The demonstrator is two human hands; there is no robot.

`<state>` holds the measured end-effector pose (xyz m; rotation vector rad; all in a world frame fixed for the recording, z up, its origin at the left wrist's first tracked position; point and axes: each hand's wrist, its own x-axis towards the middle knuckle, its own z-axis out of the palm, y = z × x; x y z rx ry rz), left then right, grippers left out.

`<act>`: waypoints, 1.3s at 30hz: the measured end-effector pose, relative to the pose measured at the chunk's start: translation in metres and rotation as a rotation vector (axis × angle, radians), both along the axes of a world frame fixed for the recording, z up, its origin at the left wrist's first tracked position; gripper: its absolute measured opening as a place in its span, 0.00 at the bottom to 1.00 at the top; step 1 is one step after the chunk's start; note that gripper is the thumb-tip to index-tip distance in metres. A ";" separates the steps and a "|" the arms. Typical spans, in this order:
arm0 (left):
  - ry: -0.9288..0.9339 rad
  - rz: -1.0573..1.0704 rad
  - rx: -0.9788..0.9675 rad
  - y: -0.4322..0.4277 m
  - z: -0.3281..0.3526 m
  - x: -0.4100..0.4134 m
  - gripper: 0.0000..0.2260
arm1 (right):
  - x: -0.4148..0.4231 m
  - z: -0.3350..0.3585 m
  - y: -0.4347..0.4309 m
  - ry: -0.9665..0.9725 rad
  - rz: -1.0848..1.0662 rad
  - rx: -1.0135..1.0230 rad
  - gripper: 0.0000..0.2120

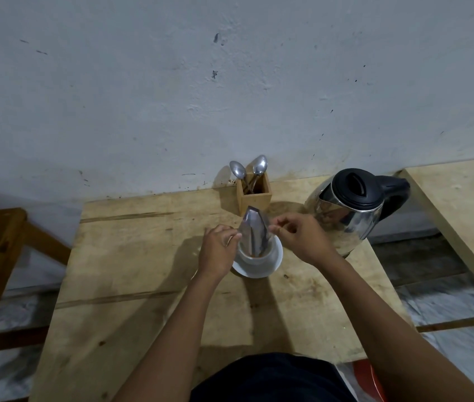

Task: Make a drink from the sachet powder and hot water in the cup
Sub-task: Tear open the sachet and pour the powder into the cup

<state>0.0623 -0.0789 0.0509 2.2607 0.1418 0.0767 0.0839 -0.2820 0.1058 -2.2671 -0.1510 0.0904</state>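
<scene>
- A person at a wooden worktop [142, 256] holds a silvery sachet [254, 232] upended over a white cup [259, 261], both hands pinching it.
- The left hand [218, 250] has its grip closed on the sachet's left edge, fingertips pressed to the foil just above the cup's rim.
- The right hand [299, 236] grasps the opposite edge, thumb and forefinger pinched together at the sachet's upper right side.
- Between the two grips the sachet stands nearly upright, its pointed end up and its lower end dipping inside the cup; brown powder shows at the cup's mouth.
- The cup sits on a white saucer [276, 266] directly below the hands.
- Just beyond the right-hand grip stands a steel kettle [346, 219] with a black lid and handle.
- Behind the sachet, against the grey wall [172, 97], a small wooden holder [254, 198] carries two spoons [259, 165], bowls up.
</scene>
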 end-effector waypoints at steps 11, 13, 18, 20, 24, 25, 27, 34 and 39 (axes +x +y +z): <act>0.015 0.020 -0.030 -0.005 0.002 -0.002 0.08 | -0.005 0.000 -0.001 -0.033 -0.064 -0.030 0.03; 0.015 0.020 -0.030 -0.005 0.001 -0.002 0.08 | -0.005 0.001 -0.001 -0.004 -0.043 -0.022 0.02; 0.014 0.025 -0.028 -0.006 0.002 -0.002 0.08 | -0.007 0.002 0.003 0.023 -0.055 0.029 0.02; 0.025 0.029 -0.025 -0.007 0.003 -0.002 0.08 | -0.008 0.001 0.005 0.021 -0.086 0.027 0.01; 0.019 0.020 -0.031 -0.008 0.005 -0.002 0.08 | -0.010 0.000 0.005 0.056 -0.079 0.023 0.03; 0.018 0.020 -0.039 -0.008 0.007 -0.003 0.08 | -0.011 -0.002 0.005 0.033 -0.132 0.020 0.02; 0.009 0.029 -0.113 -0.011 0.015 -0.005 0.07 | -0.013 -0.003 0.004 -0.010 -0.229 0.054 0.05; 0.194 0.174 -0.400 -0.022 0.038 -0.011 0.15 | -0.030 0.000 0.015 0.245 -0.504 0.606 0.08; 0.254 0.149 -0.513 -0.028 0.049 -0.018 0.10 | -0.043 0.001 0.029 0.538 -0.557 1.081 0.10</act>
